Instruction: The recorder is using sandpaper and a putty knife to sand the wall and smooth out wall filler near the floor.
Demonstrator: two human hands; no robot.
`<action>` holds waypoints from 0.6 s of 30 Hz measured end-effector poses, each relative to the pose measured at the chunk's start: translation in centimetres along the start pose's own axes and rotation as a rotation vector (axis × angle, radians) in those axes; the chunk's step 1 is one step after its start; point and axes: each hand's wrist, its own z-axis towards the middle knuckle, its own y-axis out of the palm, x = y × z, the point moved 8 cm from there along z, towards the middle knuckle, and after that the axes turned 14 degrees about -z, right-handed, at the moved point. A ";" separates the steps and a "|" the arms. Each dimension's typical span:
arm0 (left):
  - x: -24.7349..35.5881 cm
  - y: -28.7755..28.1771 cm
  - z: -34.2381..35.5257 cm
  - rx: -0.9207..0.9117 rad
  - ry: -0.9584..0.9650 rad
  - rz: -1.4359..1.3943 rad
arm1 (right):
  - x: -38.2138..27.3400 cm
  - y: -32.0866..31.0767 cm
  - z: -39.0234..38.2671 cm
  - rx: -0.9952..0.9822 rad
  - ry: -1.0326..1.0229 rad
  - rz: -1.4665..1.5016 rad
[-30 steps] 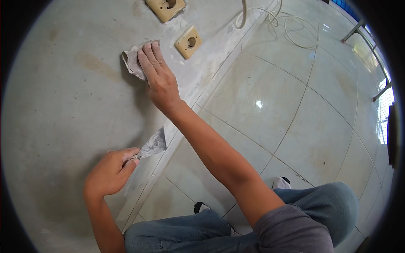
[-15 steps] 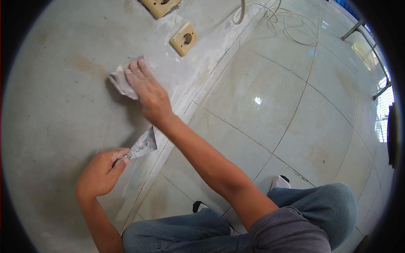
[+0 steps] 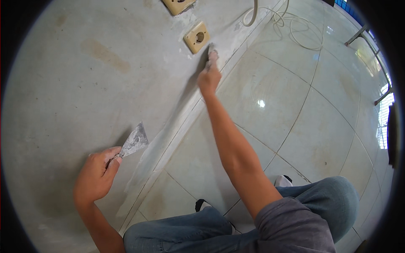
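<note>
My left hand (image 3: 97, 173) is closed round the handle of a putty knife (image 3: 136, 140). Its triangular metal blade, smeared with whitish filler, points up and to the right, in front of the grey wall (image 3: 76, 109). My right hand (image 3: 211, 76) is stretched out low along the wall, beside a yellowed socket (image 3: 197, 38). Seen nearly edge-on, that hand presses a dusty whitish sheet against the wall. Most of the sheet is hidden, and I cannot tell whether it is cloth or sandpaper.
A second socket (image 3: 179, 4) sits at the top edge. White cable (image 3: 297, 31) loops over the tiled floor (image 3: 278, 101), near metal legs (image 3: 356, 36) at the right. A tile skirting (image 3: 183, 126) runs along the wall's foot. My bent knees (image 3: 333, 198) are at the bottom.
My right hand has swept up and right with the whitish sheet, from mid-wall to beside the lower socket. My left hand and the putty knife have shifted slightly left; the view has moved a little.
</note>
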 end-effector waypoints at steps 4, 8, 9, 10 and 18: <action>1.3 -0.6 0.0 -0.011 -0.004 0.030 | -5.5 0.0 -8.1 -0.083 -0.309 -0.015; 2.0 0.0 0.5 -0.072 -0.022 0.026 | -5.7 -0.2 -7.7 -0.089 -0.569 -0.104; 1.7 0.0 0.4 -0.059 -0.045 0.027 | -5.9 -0.1 -7.6 -0.092 -0.688 -0.143; 1.6 -0.1 0.4 -0.066 -0.050 0.028 | -5.5 0.0 -7.0 -0.094 -0.707 -0.151; -0.7 0.4 1.3 -0.171 -0.040 -0.011 | 3.4 1.3 4.0 -0.029 0.147 -0.071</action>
